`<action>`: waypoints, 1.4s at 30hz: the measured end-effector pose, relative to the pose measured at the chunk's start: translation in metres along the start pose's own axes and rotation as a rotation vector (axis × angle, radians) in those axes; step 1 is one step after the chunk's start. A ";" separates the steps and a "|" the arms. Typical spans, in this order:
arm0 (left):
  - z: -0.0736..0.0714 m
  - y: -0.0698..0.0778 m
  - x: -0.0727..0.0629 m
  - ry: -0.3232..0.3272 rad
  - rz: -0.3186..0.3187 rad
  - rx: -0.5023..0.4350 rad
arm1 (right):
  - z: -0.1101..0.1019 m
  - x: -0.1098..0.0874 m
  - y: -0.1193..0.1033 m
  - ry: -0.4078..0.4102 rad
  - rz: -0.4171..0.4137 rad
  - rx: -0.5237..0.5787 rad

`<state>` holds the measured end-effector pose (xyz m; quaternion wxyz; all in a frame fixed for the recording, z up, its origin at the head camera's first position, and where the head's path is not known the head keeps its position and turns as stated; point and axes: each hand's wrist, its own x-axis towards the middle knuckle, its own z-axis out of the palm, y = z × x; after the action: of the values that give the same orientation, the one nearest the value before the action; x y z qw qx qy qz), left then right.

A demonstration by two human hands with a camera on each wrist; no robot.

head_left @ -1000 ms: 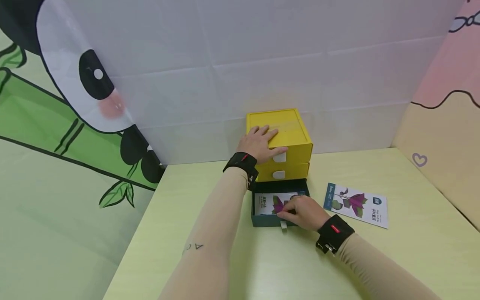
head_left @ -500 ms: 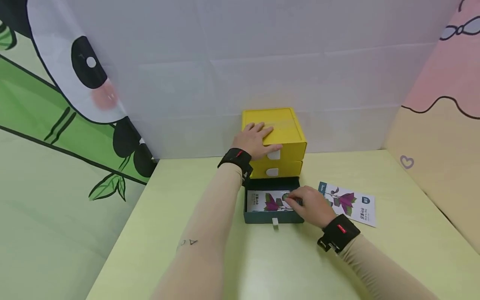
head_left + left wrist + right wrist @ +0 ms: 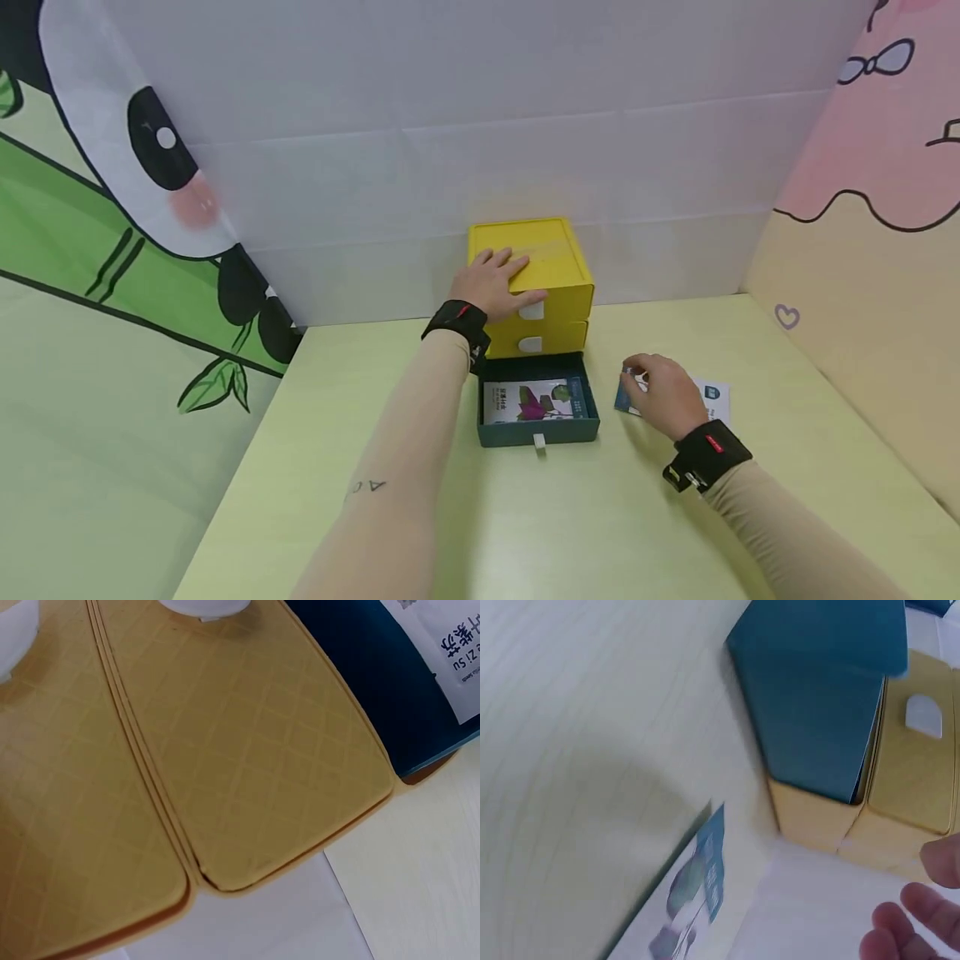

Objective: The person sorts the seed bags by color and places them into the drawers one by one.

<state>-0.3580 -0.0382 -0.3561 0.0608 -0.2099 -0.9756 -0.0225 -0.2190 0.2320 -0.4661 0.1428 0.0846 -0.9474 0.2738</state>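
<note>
My left hand [image 3: 489, 287] rests with spread fingers on top of a yellow drawer box [image 3: 558, 268]. The box's bottom drawer [image 3: 510, 435], dark green, is pulled out and holds a seed packet [image 3: 504, 403] printed with a purple leaf. To the right, my right hand [image 3: 666, 398] hovers over a second seed packet [image 3: 714, 397] on the table and hides much of it. In the right wrist view its thumb and fingertips [image 3: 894, 922] are apart with nothing between them, clear of that packet [image 3: 694, 885].
Two upper drawer fronts [image 3: 262, 742] with white tabs are closed in the left wrist view. The pale table [image 3: 570, 517] meets a white cloth backdrop [image 3: 360, 192] behind the box. A pink and cream panel [image 3: 885, 283] borders the right side.
My right hand has left the packet in the drawer and moved right, over the packet on the table. The left hand stays on the box. The head view has shifted slightly.
</note>
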 end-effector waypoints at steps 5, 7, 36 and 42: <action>0.001 -0.002 0.003 0.003 -0.001 0.004 | -0.013 -0.002 0.019 -0.024 0.087 -0.042; 0.002 -0.002 0.003 0.005 -0.003 0.006 | -0.016 -0.003 0.026 -0.048 0.118 -0.067; -0.004 -0.001 0.002 0.006 -0.010 0.017 | 0.010 0.004 0.093 -0.376 -0.041 -0.228; -0.004 -0.006 0.003 0.008 -0.009 0.021 | 0.009 0.007 0.089 -0.393 -0.050 -0.219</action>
<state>-0.3631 -0.0430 -0.3519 0.0666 -0.2047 -0.9765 -0.0134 -0.2491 0.3011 -0.5150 -0.0294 0.1440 -0.9786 0.1441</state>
